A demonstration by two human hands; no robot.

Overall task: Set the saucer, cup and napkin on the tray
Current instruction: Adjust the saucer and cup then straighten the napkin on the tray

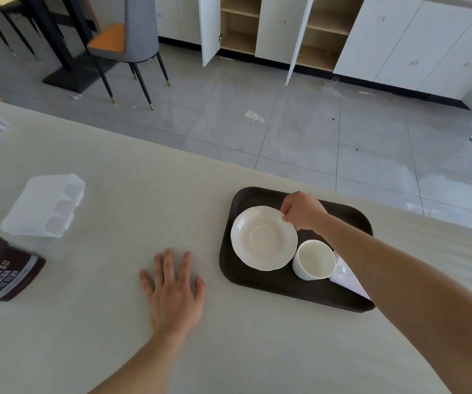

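The right hand [303, 211] pinched the far right rim of the white saucer [263, 237], so the dish lay toward the person and to the left of the grip, on the dark tray [257, 285]. The cup [314, 260] stood just beside the saucer, nearer the person than the grip, the napkin [348, 277] under the forearm. The left hand [175, 288] lay flat and open on the counter [115, 322], well apart and holding nothing.

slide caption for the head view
Right hand grips the saucer rim on the tray; left hand rests flat.

One saucer [263, 237], one cup [314, 259] (one tray [286, 282])
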